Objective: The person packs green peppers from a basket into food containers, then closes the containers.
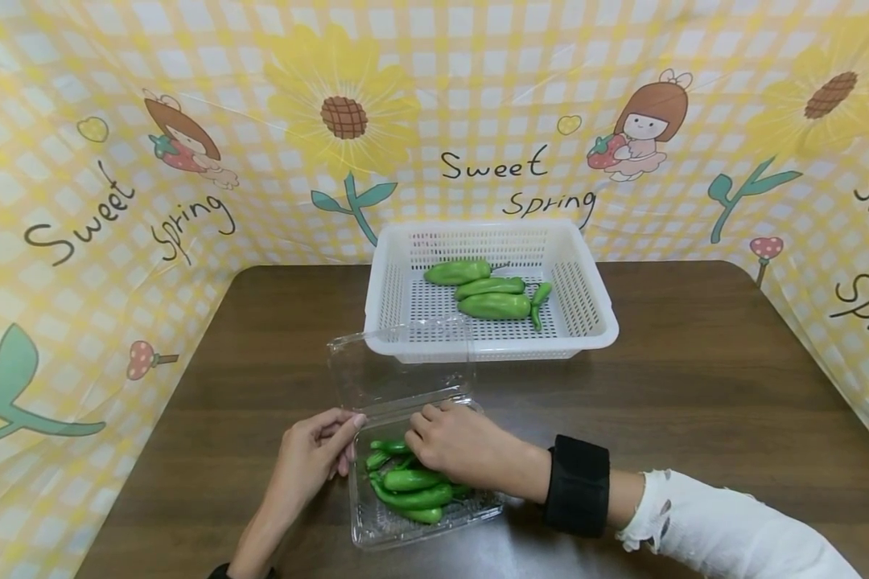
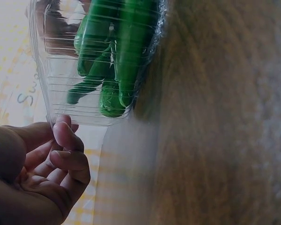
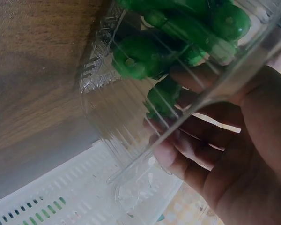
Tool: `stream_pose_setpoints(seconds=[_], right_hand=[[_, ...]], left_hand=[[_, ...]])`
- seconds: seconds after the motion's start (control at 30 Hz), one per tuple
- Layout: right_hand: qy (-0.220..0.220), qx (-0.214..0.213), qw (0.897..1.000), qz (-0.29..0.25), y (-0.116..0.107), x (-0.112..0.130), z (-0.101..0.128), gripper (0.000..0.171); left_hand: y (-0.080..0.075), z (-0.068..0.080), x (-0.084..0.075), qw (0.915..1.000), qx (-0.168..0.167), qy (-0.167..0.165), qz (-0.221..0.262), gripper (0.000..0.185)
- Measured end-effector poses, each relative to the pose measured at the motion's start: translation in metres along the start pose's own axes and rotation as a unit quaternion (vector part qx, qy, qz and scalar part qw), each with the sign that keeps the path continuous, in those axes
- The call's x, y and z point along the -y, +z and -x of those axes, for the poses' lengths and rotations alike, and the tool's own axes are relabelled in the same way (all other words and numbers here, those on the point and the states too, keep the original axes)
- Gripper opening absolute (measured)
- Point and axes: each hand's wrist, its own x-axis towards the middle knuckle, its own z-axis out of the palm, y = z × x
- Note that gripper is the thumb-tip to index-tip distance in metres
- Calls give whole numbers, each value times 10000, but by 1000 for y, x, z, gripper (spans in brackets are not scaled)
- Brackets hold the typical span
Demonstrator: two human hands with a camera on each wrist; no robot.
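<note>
- Right hand (image 1: 463, 442): reaches inside the box, thumb and bent fingers around the end of a glossy green pepper (image 3: 161, 96); how firmly they press, I cannot tell.
- That pepper is low in the box, beside the others; a rounded end shows, the rest and its long axis are hidden.
- To seat it well, lay it alongside the rest and loosen the fingers low, without dragging neighbours.
- Left hand (image 1: 307, 454): pinches the left rim of the clear, ribbed plastic box (image 1: 376, 535); that light hold should steady it.
- Nearer pile of slim green peppers (image 1: 413, 480): long axes mostly left to right.
- Beyond: transparent hinged lid (image 1: 405, 366), raised; white perforated plastic basket (image 1: 543, 346) behind, three larger peppers lying roughly crosswise, a small one tilted steeply.
</note>
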Motion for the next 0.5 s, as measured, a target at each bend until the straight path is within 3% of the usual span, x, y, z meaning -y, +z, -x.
stream_pose_setpoints(seconds=[0.5], right_hand=[[-12,-74,10000,-10,-1,0,3,11]], left_hand=[[0,0,0,10000,24,-51,6,25]])
